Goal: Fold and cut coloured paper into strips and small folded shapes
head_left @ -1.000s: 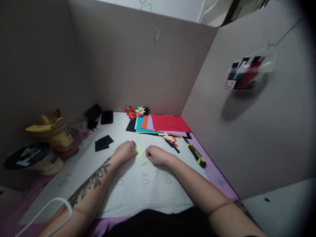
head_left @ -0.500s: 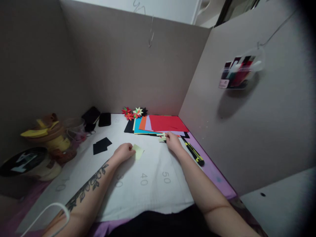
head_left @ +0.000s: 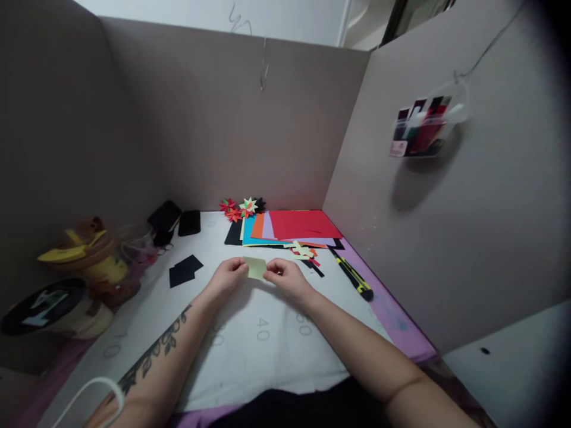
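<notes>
A small pale green piece of paper (head_left: 256, 268) is held up just above the white mat (head_left: 263, 362). My left hand (head_left: 229, 276) pinches its left edge, and my right hand (head_left: 285, 276) pinches its right edge. Beyond my right hand lies a little heap of paper scraps (head_left: 304, 250) in pale green, red and black. Two black paper pieces (head_left: 185, 270) rest overlapping to the left of my left hand.
Coloured paper sheets (head_left: 303, 224) are stacked at the back, beside folded paper stars (head_left: 243, 208). A yellow and black utility knife (head_left: 352, 276) lies at the right. Pots (head_left: 84, 255), a lidded tub (head_left: 53, 306) and a black phone-like object (head_left: 190, 222) stand left.
My right hand has moved left from the scrap heap and taken the right edge of the pale green paper. The left hand still holds it, now raised and turned more level.
</notes>
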Demonstrator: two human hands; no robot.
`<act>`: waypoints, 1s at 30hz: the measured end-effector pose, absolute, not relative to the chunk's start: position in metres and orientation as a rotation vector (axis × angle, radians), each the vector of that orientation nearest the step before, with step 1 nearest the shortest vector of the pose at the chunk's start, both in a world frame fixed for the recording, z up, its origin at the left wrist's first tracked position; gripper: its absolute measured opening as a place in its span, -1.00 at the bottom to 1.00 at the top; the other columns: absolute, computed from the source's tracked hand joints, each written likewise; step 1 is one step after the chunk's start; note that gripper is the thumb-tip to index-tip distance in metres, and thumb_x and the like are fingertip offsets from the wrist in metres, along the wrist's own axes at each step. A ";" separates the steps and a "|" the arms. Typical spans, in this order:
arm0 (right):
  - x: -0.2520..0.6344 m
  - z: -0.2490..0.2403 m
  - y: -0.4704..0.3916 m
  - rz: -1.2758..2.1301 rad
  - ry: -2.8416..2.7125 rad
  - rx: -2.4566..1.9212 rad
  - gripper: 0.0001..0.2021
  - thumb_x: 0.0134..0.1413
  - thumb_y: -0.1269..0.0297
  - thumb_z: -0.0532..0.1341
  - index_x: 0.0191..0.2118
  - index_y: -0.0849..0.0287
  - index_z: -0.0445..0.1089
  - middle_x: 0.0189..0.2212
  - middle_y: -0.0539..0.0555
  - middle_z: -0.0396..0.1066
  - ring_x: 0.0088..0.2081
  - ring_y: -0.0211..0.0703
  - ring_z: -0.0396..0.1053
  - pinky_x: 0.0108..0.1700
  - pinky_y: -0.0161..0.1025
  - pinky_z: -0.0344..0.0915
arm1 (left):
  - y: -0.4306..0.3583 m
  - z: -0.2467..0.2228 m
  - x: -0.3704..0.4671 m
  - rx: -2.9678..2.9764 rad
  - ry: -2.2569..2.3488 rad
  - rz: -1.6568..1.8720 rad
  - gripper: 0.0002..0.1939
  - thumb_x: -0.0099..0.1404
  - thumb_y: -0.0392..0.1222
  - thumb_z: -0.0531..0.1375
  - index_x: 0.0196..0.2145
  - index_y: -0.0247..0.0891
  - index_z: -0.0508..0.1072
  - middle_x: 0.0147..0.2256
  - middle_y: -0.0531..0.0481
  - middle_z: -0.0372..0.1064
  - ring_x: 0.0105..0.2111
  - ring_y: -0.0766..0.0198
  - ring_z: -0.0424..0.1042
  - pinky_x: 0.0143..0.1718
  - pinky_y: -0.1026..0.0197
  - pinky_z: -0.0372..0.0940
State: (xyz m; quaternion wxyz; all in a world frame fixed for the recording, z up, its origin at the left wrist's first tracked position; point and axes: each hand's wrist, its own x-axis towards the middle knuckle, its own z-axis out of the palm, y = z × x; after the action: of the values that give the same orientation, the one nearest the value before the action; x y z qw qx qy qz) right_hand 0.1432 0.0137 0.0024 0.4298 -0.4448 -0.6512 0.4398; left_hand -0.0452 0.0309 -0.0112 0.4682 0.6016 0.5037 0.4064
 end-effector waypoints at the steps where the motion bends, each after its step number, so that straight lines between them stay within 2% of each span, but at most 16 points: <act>1: 0.144 0.001 0.014 1.093 -1.623 -1.115 -0.88 -0.16 0.26 0.23 -0.51 0.20 0.33 -0.56 -0.08 0.27 -0.49 -0.31 0.19 -0.41 -0.34 0.12 | 0.031 -0.011 -0.044 1.499 1.252 1.023 -0.81 0.12 -0.09 0.09 -0.39 -0.27 0.32 -0.49 0.07 0.32 -0.50 0.35 0.31 -0.46 0.31 0.19; 3: 0.144 -0.002 0.014 1.084 -1.594 -1.118 -0.84 -0.14 0.24 0.22 -0.57 0.19 0.26 -0.62 -0.11 0.18 -0.53 -0.33 0.12 -0.44 -0.35 0.08 | 0.029 -0.010 -0.040 1.564 1.326 1.103 -0.82 0.13 -0.12 0.09 -0.30 -0.23 0.28 -0.43 0.06 0.33 -0.44 0.33 0.35 -0.42 0.31 0.23; 8: 0.141 -0.009 0.016 1.015 -1.510 -1.090 -0.79 -0.12 0.22 0.20 -0.58 0.16 0.17 -0.62 -0.12 0.12 -0.54 -0.33 0.08 -0.45 -0.35 0.06 | 0.017 -0.002 -0.031 1.775 1.380 1.118 -0.87 0.16 -0.17 0.08 -0.30 -0.21 0.28 -0.27 0.01 0.38 -0.25 0.26 0.38 -0.22 0.24 0.28; 12: 0.139 -0.011 0.014 0.887 -1.576 -1.073 -0.85 -0.11 0.27 0.18 -0.57 0.17 0.22 -0.59 -0.10 0.18 -0.50 -0.30 0.13 -0.41 -0.35 0.10 | 0.007 -0.002 -0.023 1.785 1.262 0.976 -0.66 0.21 -0.03 0.12 -0.08 -0.20 0.27 0.02 -0.11 0.27 0.03 0.15 0.26 -0.04 0.15 0.22; 14: 0.139 -0.012 0.013 0.942 -1.595 -1.056 -0.87 -0.13 0.29 0.18 -0.57 0.17 0.24 -0.59 -0.09 0.22 -0.50 -0.30 0.14 -0.41 -0.35 0.11 | 0.006 -0.004 -0.021 1.709 1.081 0.937 -0.60 0.20 0.00 0.15 -0.06 -0.22 0.24 0.01 -0.15 0.27 0.02 0.13 0.27 -0.04 0.13 0.22; 19: 0.141 -0.015 0.015 1.151 -1.574 -0.991 -0.86 -0.19 0.29 0.21 -0.60 0.19 0.25 -0.61 -0.09 0.24 -0.52 -0.32 0.15 -0.42 -0.35 0.11 | 0.006 -0.008 -0.022 1.496 0.761 0.887 -0.47 0.15 -0.04 0.25 0.02 -0.21 0.18 -0.06 -0.13 0.33 -0.11 0.17 0.35 -0.09 0.07 0.24; 23: 0.143 -0.015 0.016 1.208 -1.568 -0.976 -0.84 -0.21 0.29 0.23 -0.62 0.19 0.26 -0.64 -0.09 0.26 -0.53 -0.32 0.17 -0.43 -0.35 0.11 | 0.005 -0.009 -0.023 1.489 0.699 0.893 -0.36 0.10 -0.08 0.29 0.11 -0.13 0.17 0.01 -0.12 0.26 -0.02 0.12 0.28 0.00 0.05 0.19; 30: 0.145 -0.015 0.016 1.272 -1.564 -0.971 -0.89 -0.25 0.33 0.24 -0.63 0.20 0.31 -0.65 -0.09 0.30 -0.55 -0.33 0.18 -0.45 -0.36 0.13 | 0.003 -0.006 -0.023 1.544 0.635 0.846 -0.36 0.12 -0.09 0.28 0.13 -0.11 0.18 0.00 -0.10 0.23 0.00 0.11 0.24 0.03 0.04 0.14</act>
State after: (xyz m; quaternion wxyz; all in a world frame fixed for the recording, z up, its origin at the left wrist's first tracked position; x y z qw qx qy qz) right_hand 0.1446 0.0155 -0.0150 0.4368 -0.3905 -0.6288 0.5112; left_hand -0.0227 0.0031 -0.0064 0.5932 0.6642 0.2729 0.3640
